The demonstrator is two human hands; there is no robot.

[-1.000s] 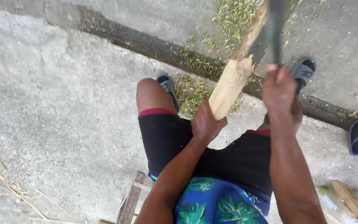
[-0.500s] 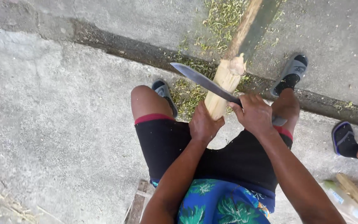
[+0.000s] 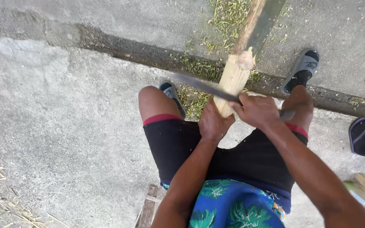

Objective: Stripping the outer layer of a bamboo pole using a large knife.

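Right hand (image 3: pixel 256 110) grips machete (image 3: pixel 203 86), blade now lower against the peeled pale end of the stalk (image 3: pixel 233 80) than half a second ago; left hand (image 3: pixel 212 122) clamps the stalk's base: shaving stroke underway

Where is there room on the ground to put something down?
The widest bare patch is the concrete left of the left knee, between the crack and the dry straw. It is crowded in the middle, where both hands, the left hand and right hand, work the knife on the wooden pole.
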